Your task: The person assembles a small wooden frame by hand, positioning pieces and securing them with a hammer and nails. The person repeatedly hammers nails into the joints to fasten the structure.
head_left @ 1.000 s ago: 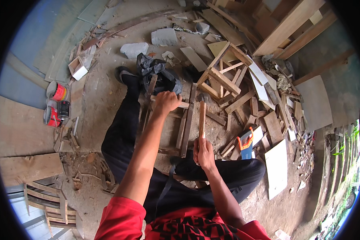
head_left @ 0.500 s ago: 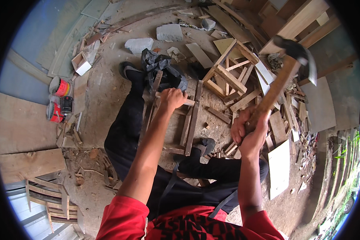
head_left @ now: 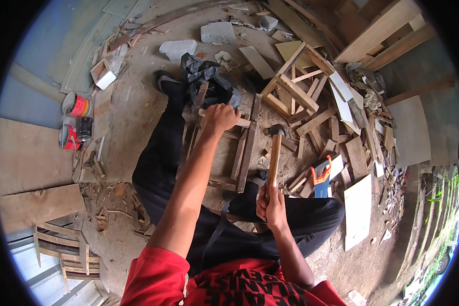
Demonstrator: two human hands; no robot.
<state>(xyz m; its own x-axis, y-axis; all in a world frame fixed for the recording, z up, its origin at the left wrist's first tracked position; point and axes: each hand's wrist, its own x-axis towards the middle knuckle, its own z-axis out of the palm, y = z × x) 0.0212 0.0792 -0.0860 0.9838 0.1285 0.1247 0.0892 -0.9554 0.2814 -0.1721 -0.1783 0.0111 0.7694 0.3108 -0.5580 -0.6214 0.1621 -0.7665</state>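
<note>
A small wooden frame (head_left: 248,148) with dark side rails stands between my legs. My left hand (head_left: 222,118) is closed over a paler crosspiece (head_left: 244,123) near its far end. Lower and to the right, my right hand (head_left: 273,206) is wrapped round the wooden handle of a claw hammer (head_left: 275,158). Its dark head points away from me, just right of the frame's right rail and apart from the crosspiece. My left fingertips are partly hidden from above.
A black plastic bag (head_left: 204,76) lies beyond the frame. Right of my knee is a handsaw (head_left: 321,176) with an orange handle. A stool-like wooden frame (head_left: 296,92) and scrap wood (head_left: 357,158) fill the right side. Paint cans (head_left: 76,106) stand at left, concrete blocks (head_left: 218,33) farther off.
My right hand has swung the hammer down and left from its raised place at the right, uncovering the handsaw. My left hand keeps its hold on the crosspiece.
</note>
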